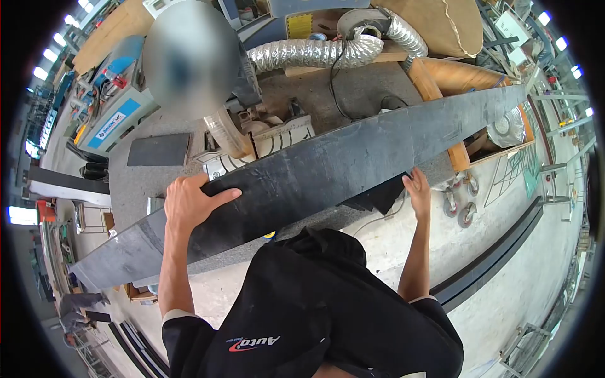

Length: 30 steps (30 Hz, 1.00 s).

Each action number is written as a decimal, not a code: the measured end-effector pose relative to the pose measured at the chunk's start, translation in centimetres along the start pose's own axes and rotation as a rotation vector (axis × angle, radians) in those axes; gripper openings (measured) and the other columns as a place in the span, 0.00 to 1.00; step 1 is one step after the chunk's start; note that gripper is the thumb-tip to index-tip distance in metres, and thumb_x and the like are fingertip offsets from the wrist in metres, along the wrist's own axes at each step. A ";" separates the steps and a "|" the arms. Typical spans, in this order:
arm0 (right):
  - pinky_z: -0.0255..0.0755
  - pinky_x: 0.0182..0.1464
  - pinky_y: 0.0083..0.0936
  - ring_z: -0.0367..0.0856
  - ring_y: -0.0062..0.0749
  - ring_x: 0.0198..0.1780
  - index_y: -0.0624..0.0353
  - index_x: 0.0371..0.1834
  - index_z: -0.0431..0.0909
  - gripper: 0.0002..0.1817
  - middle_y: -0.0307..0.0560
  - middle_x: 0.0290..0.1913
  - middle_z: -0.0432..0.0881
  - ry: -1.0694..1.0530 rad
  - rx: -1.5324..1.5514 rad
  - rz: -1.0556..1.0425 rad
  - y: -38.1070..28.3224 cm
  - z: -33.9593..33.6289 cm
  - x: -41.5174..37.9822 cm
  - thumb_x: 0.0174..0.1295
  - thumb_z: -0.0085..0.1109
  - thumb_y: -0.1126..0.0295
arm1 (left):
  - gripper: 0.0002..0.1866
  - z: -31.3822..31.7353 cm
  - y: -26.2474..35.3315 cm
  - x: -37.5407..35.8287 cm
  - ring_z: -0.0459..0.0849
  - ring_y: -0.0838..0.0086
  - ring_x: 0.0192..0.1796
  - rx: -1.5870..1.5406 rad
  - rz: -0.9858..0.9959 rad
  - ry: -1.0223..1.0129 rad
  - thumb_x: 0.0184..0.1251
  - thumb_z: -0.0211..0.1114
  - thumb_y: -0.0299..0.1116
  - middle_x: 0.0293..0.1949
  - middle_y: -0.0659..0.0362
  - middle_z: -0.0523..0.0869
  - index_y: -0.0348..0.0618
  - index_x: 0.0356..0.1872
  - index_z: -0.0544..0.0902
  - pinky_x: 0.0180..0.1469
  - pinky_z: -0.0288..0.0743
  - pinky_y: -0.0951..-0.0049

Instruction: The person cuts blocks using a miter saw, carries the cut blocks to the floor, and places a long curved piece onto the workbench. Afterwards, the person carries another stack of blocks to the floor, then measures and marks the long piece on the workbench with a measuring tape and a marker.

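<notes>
In the head view, a long dark grey board lies slantwise across a grey worktable, and it reaches past the table on both sides. Its one end is low at the left, and the other end is high at the right. The left hand is closed on the board: the thumb is pressed flat on the upper face, and the fingers go over the far edge, where their tips are hidden. The right hand is at the near edge of the board, farther to the right, with its bent fingers touching this edge (whether it grips firmly, I cannot tell).

Just behind the middle of the board there is a white, slotted machine base, and beside it a clear ribbed hose. A silver foil duct runs along the back of the table. At the left, a dark square plate lies flat on the table. At the right, the board passes over a wooden box, in which a round metal reflector is partly visible. Under the right side, caster wheels stand on the pale floor, and near them lie long black bars.
</notes>
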State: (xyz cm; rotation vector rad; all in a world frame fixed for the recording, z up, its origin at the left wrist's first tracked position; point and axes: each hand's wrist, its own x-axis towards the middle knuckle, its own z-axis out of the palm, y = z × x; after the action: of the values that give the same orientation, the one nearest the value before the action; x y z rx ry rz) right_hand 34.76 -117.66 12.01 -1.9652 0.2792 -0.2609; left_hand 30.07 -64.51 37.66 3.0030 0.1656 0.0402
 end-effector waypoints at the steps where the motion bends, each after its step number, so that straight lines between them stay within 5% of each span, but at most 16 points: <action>1: 0.70 0.59 0.30 0.81 0.38 0.56 0.68 0.55 0.79 0.27 0.52 0.53 0.84 -0.027 0.076 -0.028 -0.3 0.7 0.7 0.60 0.70 0.57 | 0.35 0.5 -0.2 0.2 0.82 0.48 0.28 -0.025 -0.024 -0.042 0.43 0.76 0.66 0.19 0.46 0.81 0.35 0.19 0.82 0.36 0.74 0.55; 2: 0.70 0.59 0.30 0.81 0.38 0.56 0.68 0.55 0.79 0.27 0.52 0.53 0.84 -0.025 0.081 -0.026 -0.9 0.8 1.7 0.60 0.70 0.57 | 0.36 1.0 -0.5 0.3 0.82 0.47 0.29 -0.049 -0.045 -0.085 0.43 0.75 0.66 0.20 0.45 0.81 0.34 0.19 0.82 0.36 0.74 0.54; 5: 0.69 0.64 0.33 0.77 0.39 0.63 0.63 0.57 0.80 0.31 0.55 0.59 0.82 -0.555 -0.248 0.039 -3.4 -0.1 6.3 0.51 0.74 0.57 | 0.38 2.6 -1.3 0.6 0.83 0.46 0.31 -0.092 -0.023 -0.155 0.45 0.74 0.68 0.21 0.42 0.82 0.33 0.20 0.82 0.37 0.74 0.53; 8: 0.67 0.66 0.35 0.75 0.42 0.66 0.60 0.58 0.80 0.32 0.52 0.62 0.81 -0.494 -0.549 -0.253 -1.0 2.6 7.4 0.51 0.74 0.56 | 0.40 4.3 -2.1 0.5 0.83 0.45 0.32 -0.134 -0.049 -0.243 0.46 0.72 0.70 0.22 0.41 0.81 0.31 0.20 0.81 0.37 0.74 0.52; 14: 0.61 0.71 0.35 0.71 0.47 0.69 0.59 0.64 0.76 0.42 0.53 0.65 0.77 -0.782 -0.534 -0.252 -3.4 3.4 6.6 0.45 0.79 0.51 | 0.42 8.9 -4.4 1.4 0.84 0.45 0.32 -0.224 -0.051 -0.278 0.48 0.68 0.72 0.21 0.39 0.81 0.30 0.20 0.83 0.39 0.75 0.53; 20: 0.59 0.71 0.31 0.69 0.47 0.70 0.67 0.66 0.72 0.52 0.59 0.67 0.73 -0.699 -0.271 -0.009 -5.5 5.5 3.9 0.38 0.83 0.50 | 0.48 14.1 -7.0 4.9 0.86 0.52 0.33 -0.290 -0.095 -0.439 0.41 0.66 0.80 0.22 0.45 0.84 0.30 0.20 0.85 0.39 0.78 0.56; 30: 0.75 0.56 0.31 0.84 0.41 0.52 0.70 0.55 0.80 0.43 0.57 0.50 0.85 -0.739 -0.365 0.200 -8.0 5.8 3.0 0.42 0.79 0.45 | 0.44 18.0 -10.1 11.0 0.85 0.55 0.28 -0.271 -0.061 -0.503 0.47 0.67 0.74 0.21 0.44 0.84 0.29 0.25 0.86 0.35 0.75 0.57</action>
State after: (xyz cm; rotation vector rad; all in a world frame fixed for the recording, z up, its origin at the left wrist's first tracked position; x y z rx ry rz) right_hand 39.97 -110.50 17.23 -2.2200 0.0337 0.6817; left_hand 40.50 -55.74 18.73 2.6339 0.1791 -0.6366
